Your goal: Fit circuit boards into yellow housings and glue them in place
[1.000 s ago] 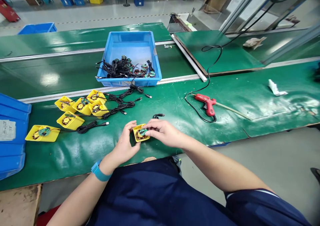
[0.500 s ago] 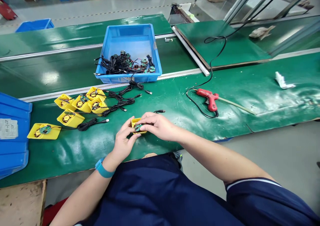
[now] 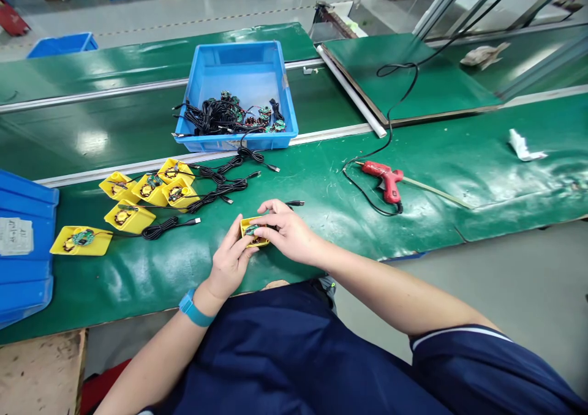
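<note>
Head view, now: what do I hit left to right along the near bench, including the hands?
Blue bin → lone yellow cup → cluster of five yellow cups → left hand → held yellow cup → right hand → red glue gun → white scrap.

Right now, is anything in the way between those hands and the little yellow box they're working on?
Nothing visible: the left hand holds the yellow box, and the right hand touches the green circuit board in its opening.
</note>
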`<state>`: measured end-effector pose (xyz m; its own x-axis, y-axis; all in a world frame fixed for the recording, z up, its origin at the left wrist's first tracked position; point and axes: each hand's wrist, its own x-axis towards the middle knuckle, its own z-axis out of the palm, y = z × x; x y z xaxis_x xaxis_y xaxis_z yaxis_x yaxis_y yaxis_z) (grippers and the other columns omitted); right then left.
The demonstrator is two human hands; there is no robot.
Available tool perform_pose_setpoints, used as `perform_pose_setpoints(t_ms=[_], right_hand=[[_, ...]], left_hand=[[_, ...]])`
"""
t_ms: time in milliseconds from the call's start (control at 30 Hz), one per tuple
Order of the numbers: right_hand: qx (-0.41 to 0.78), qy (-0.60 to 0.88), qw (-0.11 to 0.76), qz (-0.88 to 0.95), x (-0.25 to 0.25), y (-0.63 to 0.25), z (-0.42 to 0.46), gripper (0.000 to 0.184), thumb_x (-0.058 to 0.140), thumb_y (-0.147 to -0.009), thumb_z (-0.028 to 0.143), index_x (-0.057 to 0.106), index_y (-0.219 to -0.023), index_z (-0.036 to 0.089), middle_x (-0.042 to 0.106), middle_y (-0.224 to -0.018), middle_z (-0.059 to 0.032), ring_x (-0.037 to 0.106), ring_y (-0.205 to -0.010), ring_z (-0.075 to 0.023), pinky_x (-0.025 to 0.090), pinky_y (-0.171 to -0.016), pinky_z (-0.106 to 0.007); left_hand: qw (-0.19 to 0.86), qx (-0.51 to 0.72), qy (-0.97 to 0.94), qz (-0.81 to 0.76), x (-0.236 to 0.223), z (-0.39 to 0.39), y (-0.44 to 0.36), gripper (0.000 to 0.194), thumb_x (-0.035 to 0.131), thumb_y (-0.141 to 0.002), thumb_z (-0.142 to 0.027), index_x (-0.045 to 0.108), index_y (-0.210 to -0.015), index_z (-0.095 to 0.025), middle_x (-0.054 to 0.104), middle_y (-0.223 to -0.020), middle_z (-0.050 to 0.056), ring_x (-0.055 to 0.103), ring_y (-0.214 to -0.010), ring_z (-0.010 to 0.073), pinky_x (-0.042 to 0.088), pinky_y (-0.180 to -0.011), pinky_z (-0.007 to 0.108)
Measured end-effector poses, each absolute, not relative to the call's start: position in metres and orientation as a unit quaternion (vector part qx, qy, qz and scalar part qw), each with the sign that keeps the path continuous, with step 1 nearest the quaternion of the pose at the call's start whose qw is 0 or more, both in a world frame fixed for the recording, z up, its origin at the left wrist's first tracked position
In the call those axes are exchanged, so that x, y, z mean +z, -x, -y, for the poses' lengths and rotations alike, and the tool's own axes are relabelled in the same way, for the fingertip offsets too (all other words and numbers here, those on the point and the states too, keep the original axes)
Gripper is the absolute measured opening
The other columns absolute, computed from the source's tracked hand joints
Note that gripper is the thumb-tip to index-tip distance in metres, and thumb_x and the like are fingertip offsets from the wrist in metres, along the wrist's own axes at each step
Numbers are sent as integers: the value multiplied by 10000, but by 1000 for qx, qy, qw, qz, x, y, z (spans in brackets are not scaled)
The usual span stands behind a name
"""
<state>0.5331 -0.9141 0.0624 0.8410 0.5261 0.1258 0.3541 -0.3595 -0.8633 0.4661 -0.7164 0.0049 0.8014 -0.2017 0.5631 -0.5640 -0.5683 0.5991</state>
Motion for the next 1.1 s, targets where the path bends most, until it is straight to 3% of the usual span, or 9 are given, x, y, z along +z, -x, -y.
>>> perform_pose_setpoints(t_ms=[167, 300, 533, 667, 833, 1100], right_hand=[[169, 761, 592, 205, 60, -536, 912, 161, 680, -925, 245, 793, -1024, 187, 579, -1099, -84, 612, -1029, -202, 530, -969, -418], [196, 744, 616, 172, 58, -537, 910, 142, 700, -903, 228, 793, -1005, 192, 589, -1103, -78, 621, -1037, -195, 536, -967, -394], [141, 768, 593, 197, 66, -529, 915, 164, 687, -900, 208, 800, -1018, 217, 586, -1187, -86, 588, -1142, -224, 481, -1045, -433], [128, 771, 587, 212, 75, -527, 926, 205, 666, -917, 229, 792, -1077, 239, 628, -1128, -77, 621, -1061, -214, 514, -990, -416], [124, 791, 555, 226, 76, -528, 929, 224, 643, -930, 208, 793, -1094, 234, 710, -1006, -71, 661, -976, -214, 533, -942, -399], [79, 804, 536, 244, 82, -523, 923, 233, 613, -943, 173, 783, -1098, 213, 693, -968, -72, 658, -951, -209, 543, -907, -379]], left_hand=[[373, 221, -864, 254, 3, 713, -466, 495, 643, -936, -128, 546, -1405, -255, 328, -1659, 130, 519, -1409, 295, 522, -1134, 469], [368, 232, -861, 264, 1, 713, -466, 519, 662, -919, -103, 530, -1403, -232, 310, -1664, 152, 493, -1430, 303, 531, -1122, 471], [376, 253, -855, 251, 3, 715, -468, 389, 672, -917, -118, 576, -1289, -181, 429, -1592, 190, 524, -1405, 297, 532, -1116, 464], [388, 254, -854, 234, 5, 714, -469, 387, 685, -917, -151, 559, -1282, -179, 501, -1534, 194, 560, -1372, 289, 536, -1108, 479], [410, 227, -848, 248, 2, 714, -469, 342, 623, -941, -99, 570, -1264, -201, 395, -1602, 177, 539, -1391, 279, 503, -1141, 488], [421, 204, -840, 276, -3, 713, -469, 384, 557, -957, -57, 585, -1311, -205, 296, -1656, 150, 453, -1458, 310, 468, -1171, 503]])
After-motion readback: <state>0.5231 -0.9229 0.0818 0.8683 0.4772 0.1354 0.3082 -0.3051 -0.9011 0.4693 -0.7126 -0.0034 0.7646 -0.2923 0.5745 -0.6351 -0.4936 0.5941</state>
